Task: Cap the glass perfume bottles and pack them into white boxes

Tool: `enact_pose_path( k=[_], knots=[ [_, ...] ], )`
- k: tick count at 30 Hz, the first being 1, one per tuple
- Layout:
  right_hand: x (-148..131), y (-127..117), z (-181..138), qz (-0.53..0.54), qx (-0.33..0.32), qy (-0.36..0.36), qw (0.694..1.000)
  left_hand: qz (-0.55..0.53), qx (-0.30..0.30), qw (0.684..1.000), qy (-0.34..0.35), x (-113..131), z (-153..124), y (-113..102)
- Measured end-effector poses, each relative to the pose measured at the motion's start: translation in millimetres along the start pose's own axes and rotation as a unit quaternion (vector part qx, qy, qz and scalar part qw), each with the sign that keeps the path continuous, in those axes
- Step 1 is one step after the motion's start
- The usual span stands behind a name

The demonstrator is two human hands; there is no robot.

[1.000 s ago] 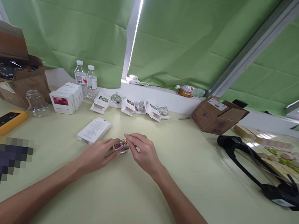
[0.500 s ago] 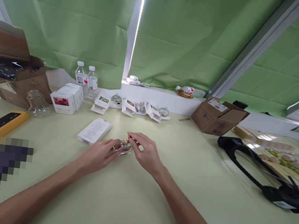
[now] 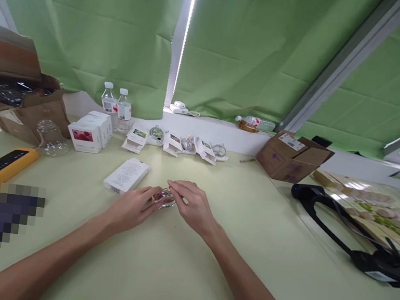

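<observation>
Desk (image 3: pixel 178 269): pale yellow-green, and our landmark throughout; we see both forearms reaching out over its middle
Cardboard box (image 3: pixel 291 156): at the desk's far right, flaps open; its contents are hidden from us
White carton (image 3: pixel 126 175): lying flat on the desk, just left of the hands
Left hand (image 3: pixel 130 208): on the desk's middle; fingers curled against the left side of the small glass bottle, steadying it
Right hand (image 3: pixel 193 206): beside it on the desk; thumb and forefinger pinched at the bottle's gold top
Small glass bottle (image 3: pixel 165 199): low on the desk between both hands, clear with a pinkish tint
Handling: we judge it light, rigid, smooth and breakable; glass may slip, so we would hold the body by its sides and keep the top for the fingertips
Unclear: the hands cover much of the bottle; we cannot tell whether the cap is on or loose; a pixelated patch masks the desk's near left edge
</observation>
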State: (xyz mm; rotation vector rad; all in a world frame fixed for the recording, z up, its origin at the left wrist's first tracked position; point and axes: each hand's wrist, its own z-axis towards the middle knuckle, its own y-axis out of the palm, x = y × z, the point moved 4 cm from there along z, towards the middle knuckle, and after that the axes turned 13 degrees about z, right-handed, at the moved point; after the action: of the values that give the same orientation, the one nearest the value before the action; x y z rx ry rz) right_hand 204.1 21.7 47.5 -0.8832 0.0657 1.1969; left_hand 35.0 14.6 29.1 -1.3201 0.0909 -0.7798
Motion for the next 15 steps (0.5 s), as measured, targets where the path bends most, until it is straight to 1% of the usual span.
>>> enact_pose_path(
  k=[4, 10, 12, 15],
  knots=[
    [-0.5, -1.0, 0.7, 0.018, 0.003, 0.010, 1.000, -0.002, -0.008, 1.000, -0.005, 0.9, -0.2, -1.5],
    [1.9, -1.7, 2.2, 0.107, 0.018, 0.067, 0.992, 0.003, -0.018, 1.000, -0.002, 0.8, -0.4, -1.6],
    [1.5, -1.6, 2.0, 0.090, 0.016, 0.055, 0.994, 0.004, -0.017, 1.000, -0.001, 0.3, -0.1, -1.1],
    [-0.5, -1.4, 1.7, 0.029, 0.009, 0.016, 0.999, 0.005, -0.011, 1.000, 0.003, 0.1, 0.3, -0.9]
  ],
)
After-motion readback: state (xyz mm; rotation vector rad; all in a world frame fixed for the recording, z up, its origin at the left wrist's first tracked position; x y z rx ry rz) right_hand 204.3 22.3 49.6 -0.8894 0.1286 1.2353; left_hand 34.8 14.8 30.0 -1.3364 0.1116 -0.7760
